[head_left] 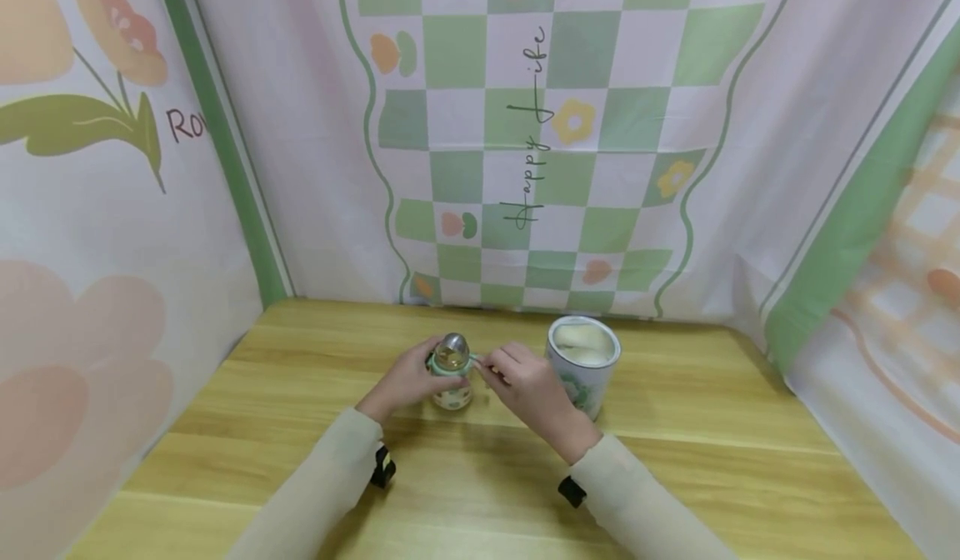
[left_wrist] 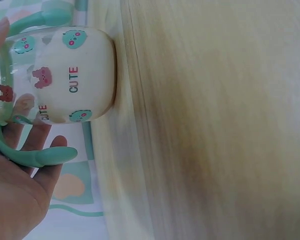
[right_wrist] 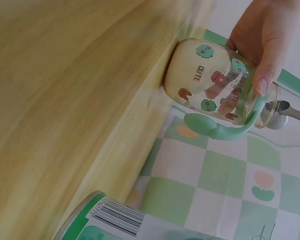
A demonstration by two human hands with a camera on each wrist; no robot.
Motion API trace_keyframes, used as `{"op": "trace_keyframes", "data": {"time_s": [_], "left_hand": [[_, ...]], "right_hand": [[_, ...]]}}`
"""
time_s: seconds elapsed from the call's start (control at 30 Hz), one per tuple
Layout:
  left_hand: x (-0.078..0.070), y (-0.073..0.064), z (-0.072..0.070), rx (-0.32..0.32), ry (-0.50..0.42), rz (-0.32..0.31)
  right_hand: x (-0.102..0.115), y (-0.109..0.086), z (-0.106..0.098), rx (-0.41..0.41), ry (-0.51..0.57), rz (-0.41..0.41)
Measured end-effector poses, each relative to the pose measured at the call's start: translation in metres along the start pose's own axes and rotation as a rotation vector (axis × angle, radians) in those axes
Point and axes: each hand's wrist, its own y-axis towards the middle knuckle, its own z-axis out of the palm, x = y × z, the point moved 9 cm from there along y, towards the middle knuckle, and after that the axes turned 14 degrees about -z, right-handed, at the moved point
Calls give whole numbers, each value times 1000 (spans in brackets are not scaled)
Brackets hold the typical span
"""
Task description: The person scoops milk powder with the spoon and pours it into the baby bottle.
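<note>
A baby bottle (head_left: 452, 397) with green side handles, cartoon stickers and pale contents stands upright on the wooden table. My left hand (head_left: 408, 383) grips it round the neck; in the left wrist view its fingers (left_wrist: 47, 172) pass behind a green handle (left_wrist: 39, 156). At the bottle's mouth, the right wrist view shows a grey scoop (right_wrist: 282, 107), its handle running out of frame. My right hand (head_left: 525, 381) has its fingertips pinched together just right of the bottle top, at the scoop's handle. The right hand itself lies outside the right wrist view.
Close to the right hand stands an open tin (head_left: 588, 377) with pale powder inside; its barcode side (right_wrist: 117, 217) shows in the right wrist view. Behind the table (head_left: 480, 493) hangs a green-and-white checked cloth (head_left: 577, 177), with printed curtains on both sides.
</note>
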Motion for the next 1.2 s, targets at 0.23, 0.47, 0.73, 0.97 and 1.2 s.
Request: {"op": "trace_keyframes", "data": {"time_s": [0.23,0.47,0.73,0.97,1.2], "left_hand": [[-3,-2,-1,3,5,-6],[-3,-3,-2,0,2,-12],[-1,-1,-1,3,9,-31],[1,-2,0,11,-2,-33],[1,-2,0,5,-4,-49]], "right_hand": [[-9,0,0,-18,47,102],[-26,-1,-7,-144,143,288],[-46,-13,-10,-225,316,563],[-59,-30,-4,-219,478,840],[-68,-36,-8,-245,535,970]]}}
